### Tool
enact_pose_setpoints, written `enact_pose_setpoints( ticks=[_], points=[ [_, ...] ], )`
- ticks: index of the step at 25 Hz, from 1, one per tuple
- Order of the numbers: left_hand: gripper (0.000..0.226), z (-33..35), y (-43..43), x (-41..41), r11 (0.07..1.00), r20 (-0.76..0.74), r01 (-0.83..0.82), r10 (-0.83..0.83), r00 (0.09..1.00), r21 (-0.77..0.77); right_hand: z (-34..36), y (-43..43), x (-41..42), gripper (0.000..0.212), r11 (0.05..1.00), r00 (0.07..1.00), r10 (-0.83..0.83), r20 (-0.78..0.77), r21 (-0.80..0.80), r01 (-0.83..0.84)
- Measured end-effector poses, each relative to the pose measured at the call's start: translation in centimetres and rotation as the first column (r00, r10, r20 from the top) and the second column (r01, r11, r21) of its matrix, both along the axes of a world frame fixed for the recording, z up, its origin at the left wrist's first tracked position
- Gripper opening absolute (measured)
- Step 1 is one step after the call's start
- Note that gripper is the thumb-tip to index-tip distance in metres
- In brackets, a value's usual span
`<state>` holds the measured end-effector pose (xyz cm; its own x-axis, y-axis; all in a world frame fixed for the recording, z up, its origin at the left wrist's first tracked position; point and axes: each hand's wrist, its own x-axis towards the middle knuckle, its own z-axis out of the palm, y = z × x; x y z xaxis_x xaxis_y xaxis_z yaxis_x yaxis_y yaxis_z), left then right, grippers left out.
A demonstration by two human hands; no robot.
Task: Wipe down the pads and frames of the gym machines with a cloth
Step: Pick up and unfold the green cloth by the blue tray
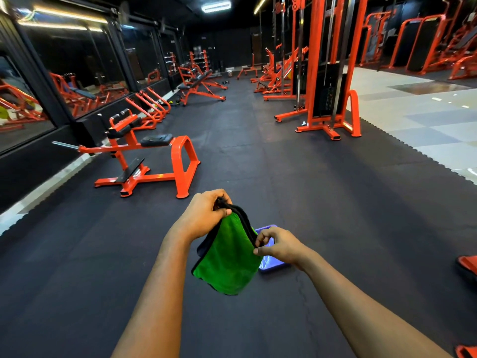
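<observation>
Left hand (204, 213), right hand (278, 245) pinch cloth (227, 259) above black mat (309, 189).

No legible text, brand, number or sign found. Small marks on weight stack (329, 98): too small to read. Phone (274, 265) screen: glare only, nothing readable.
</observation>
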<state>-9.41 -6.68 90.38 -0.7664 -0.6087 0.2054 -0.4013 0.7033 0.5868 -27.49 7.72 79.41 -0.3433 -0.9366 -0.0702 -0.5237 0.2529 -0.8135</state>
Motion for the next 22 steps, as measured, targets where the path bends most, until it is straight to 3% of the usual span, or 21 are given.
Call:
enact_pose_setpoints(
  ticks=[3, 7, 13, 16, 19, 22],
  points=[
    [0.019, 0.4, -0.1, 0.5, 1.0, -0.057, -0.022, 0.021, 0.998, -0.016, -0.6, -0.7, 0.1, 0.024, 0.999, 0.99, -0.043, -0.136, -0.008, 0.042],
    [0.019, 0.7, -0.6, 1.0, 0.995, -0.116, -0.078, 0.071, 0.991, -0.063, -0.8, -1.4, -0.3, 0.024, 0.987, 0.984, -0.042, -0.175, 0.144, 0.067],
    [0.032, -2.6, -1.8, 1.9, 0.972, -0.13, -0.235, 0.235, 0.963, 0.012, 2.6, -1.6, -1.5, 0.013, 0.907, 0.876, -0.404, -0.263, 0.012, 0.421],
    [0.03, -3.8, -2.1, 2.3, 0.948, -0.101, -0.317, 0.317, 0.943, 0.02, 4.5, -2.0, -2.1, 0.012, 0.895, 0.877, -0.442, -0.191, -0.153, 0.418],
    [0.029, -3.7, -3.0, 2.8, 0.931, -0.02, -0.364, 0.365, 0.931, 0.027, 5.3, -2.1, -2.2, 0.019, 0.888, 0.953, -0.301, -0.035, -0.373, 0.267],
    [0.03, -2.9, -4.1, 3.4, 0.919, 0.127, -0.391, 0.383, 0.915, 0.047, 5.5, -2.3, -1.7, 0.033, 0.864, 0.977, -0.168, 0.129, -0.457, 0.209]
  ],
)
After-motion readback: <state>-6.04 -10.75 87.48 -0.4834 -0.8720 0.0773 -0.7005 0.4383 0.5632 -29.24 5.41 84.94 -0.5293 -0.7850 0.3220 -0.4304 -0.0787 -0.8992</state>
